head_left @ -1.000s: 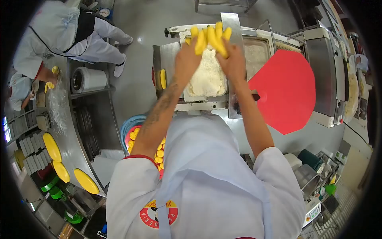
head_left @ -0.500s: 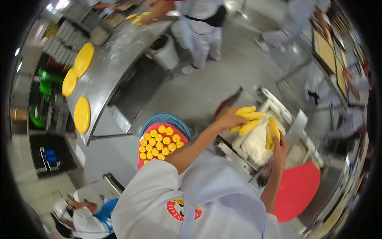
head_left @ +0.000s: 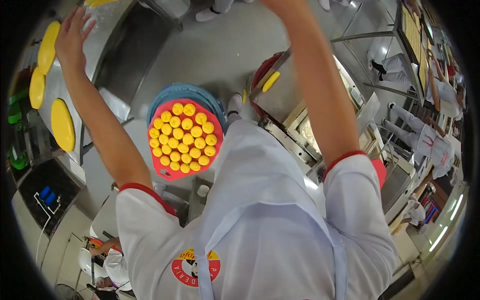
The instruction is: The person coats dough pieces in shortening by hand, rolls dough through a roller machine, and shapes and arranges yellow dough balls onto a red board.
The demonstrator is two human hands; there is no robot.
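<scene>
The work looks partway along: many round yellow dough pieces (head_left: 183,148) already sit close together on the red board (head_left: 165,173) atop the blue tub (head_left: 187,90), while three large flat dough ovals (head_left: 62,125) lie whole on the worktop (head_left: 106,27) at left, and one long yellow roll (head_left: 271,81) rests well apart on a metal surface (head_left: 285,102) at far right, so some dough seems left to handle. The left hand (head_left: 72,42) is over the worktop just beside the ovals, its fingers spread and nothing seen in its grasp; whether it touches the surface is hard to tell. The right forearm (head_left: 322,85) reaches to the far side, but its hand is cut off, so I cannot tell its state or what it holds. That forearm hides much of the pale mass (head_left: 307,132) behind it, and a yellow piece (head_left: 97,2) beyond the left hand is cropped at the far edge.
</scene>
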